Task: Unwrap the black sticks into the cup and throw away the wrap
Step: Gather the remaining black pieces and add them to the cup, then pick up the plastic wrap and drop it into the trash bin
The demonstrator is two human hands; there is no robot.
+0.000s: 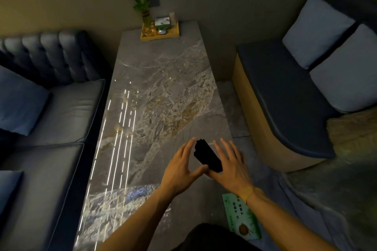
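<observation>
A bundle of black sticks point(207, 156) stands tilted over the marble table point(163, 91), near its right edge. My left hand point(181, 169) and my right hand point(232, 165) flank the bundle with fingers spread and straight. Both thumbs meet at the bundle's near, lower end. Neither hand closes around the sticks. A faint pale rim shows behind and below the bundle; I cannot tell whether it is the cup. A green printed wrapper point(241, 217) lies flat at the table's near right corner, just under my right wrist.
A wooden tray point(160, 35) with a plant in a glass vase and a small box sits at the table's far end. Dark sofas with cushions line the left point(51, 112) and right point(306, 87) sides. A pale rug point(355, 132) lies beyond the right sofa.
</observation>
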